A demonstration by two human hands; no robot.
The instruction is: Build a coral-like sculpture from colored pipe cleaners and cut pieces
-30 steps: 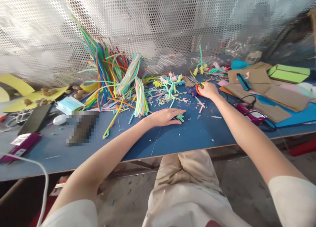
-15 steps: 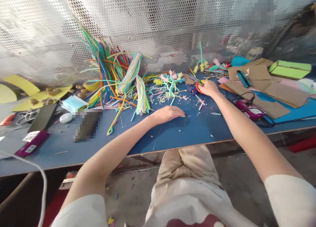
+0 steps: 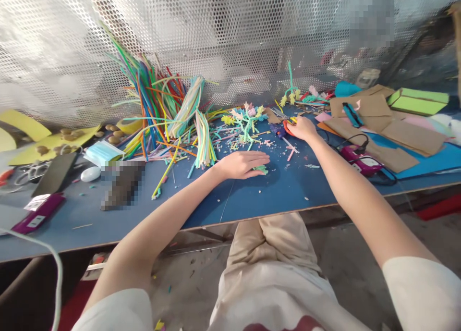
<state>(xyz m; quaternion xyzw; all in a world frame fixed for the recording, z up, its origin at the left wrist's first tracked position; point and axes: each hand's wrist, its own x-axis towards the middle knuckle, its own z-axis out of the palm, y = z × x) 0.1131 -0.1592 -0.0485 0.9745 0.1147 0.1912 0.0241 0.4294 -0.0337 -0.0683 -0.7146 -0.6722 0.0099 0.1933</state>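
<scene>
My left hand lies palm down on the blue table, fingers together over a small green pipe-cleaner piece that peeks out under the fingertips. My right hand reaches farther back and is closed around the orange handles of scissors. Between the hands, toward the back, stands a pastel pipe-cleaner figure amid several cut scraps. A large bundle of colourful pipe cleaners leans against the mesh wall to the left.
Right of my right hand lie a magenta glue gun with its black cord, brown cardboard sheets and a green box. At the left are a face mask, a dark phone, a purple packet and metal scissors.
My left hand shifted slightly and now presses flat on the green piece. My right hand stays on the scissors. The view moved a little.
</scene>
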